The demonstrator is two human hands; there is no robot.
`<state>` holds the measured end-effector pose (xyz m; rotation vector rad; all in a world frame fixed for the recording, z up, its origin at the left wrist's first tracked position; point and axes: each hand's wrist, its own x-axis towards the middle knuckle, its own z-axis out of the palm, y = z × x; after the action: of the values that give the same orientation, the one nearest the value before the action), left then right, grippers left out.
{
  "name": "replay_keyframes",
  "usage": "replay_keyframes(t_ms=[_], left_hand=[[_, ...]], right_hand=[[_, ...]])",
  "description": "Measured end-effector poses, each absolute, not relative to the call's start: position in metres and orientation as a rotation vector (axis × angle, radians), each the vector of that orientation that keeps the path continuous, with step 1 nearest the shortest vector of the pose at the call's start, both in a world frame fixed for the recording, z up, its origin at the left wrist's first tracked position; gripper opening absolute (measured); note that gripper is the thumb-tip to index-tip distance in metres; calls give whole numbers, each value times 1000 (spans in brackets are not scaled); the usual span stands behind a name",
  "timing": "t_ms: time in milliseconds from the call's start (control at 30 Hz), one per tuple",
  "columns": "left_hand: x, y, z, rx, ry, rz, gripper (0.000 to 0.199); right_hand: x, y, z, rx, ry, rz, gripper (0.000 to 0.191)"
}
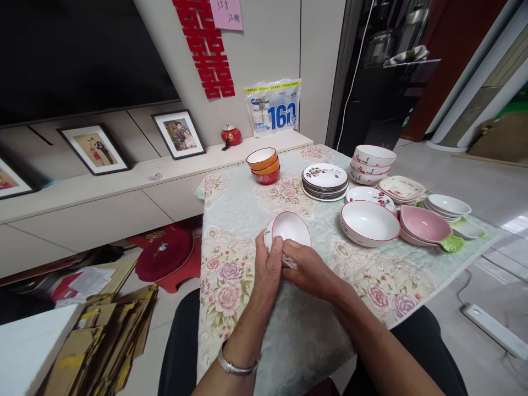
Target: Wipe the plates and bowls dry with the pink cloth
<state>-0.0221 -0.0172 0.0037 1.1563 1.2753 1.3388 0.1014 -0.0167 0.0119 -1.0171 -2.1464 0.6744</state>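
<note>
A white bowl with a red rim (292,228) is tilted toward me above the near part of the table. My left hand (269,258) grips its left side, thumb over the near edge. My right hand (305,267) closes on the near right side, its fingers meeting the left thumb. Both palms hide the bowl's underside. To its right stands a large shallow bowl with a red rim (370,221). Beyond it sit a stack of plates (325,179) with a brown floral pattern and a stack of orange and red bowls (263,164).
On the table's right are stacked deep bowls (373,159), square dishes (401,188), pink leaf-handled bowls (424,224) and small white bowls (449,205). A floral cloth (231,269) covers the table. Flattened cardboard (94,341) lies at lower left; a power strip (493,330) is on the floor at right.
</note>
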Motion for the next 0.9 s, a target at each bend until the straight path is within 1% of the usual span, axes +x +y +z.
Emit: replay_keyframes(t_ms=[33, 100, 167, 267, 400, 467, 533, 600, 667, 700, 800, 900], left_hand=[[-23, -16, 3, 1144, 1303, 1362, 48], [-25, -13, 1, 1123, 1323, 1405, 46], [-26, -11, 0, 1128, 1343, 1445, 48], [-26, -11, 2, 1181, 1406, 1480, 54], [-28, -12, 6, 1234, 1476, 1561, 62], [-30, -10, 6, 1186, 1495, 1655, 61], [-32, -6, 6, 1007, 1443, 1760, 55], [-33, -3, 9, 733, 1281, 1813, 48], [-33, -1, 14, 486, 1077, 1768, 44], [-33, 0, 17, 398, 1000, 1723, 43], [-30, -1, 23, 266, 899, 1636, 42], [-26, -3, 19, 286, 825, 1614, 44]], right_hand=[[102, -16, 12, -1022, -2234, 642, 21], [102, -16, 11, -1116, -2395, 511, 24], [101, -17, 9, -1272, -2484, 339, 24], [100, -17, 6, -1472, -2455, 151, 28], [101, -18, 7, -1733, -2317, 111, 24], [102, -18, 9, -1810, -2263, 161, 20], [104, -18, 10, -1798, -2240, 251, 27], [106, -19, 11, -1710, -2248, 364, 36], [109, -20, 12, -1646, -2238, 400, 36], [111, -20, 14, -1648, -2200, 348, 34], [116, -22, 23, -1608, -2004, 18, 28], [114, -26, 31, -1357, -2016, -153, 28]])
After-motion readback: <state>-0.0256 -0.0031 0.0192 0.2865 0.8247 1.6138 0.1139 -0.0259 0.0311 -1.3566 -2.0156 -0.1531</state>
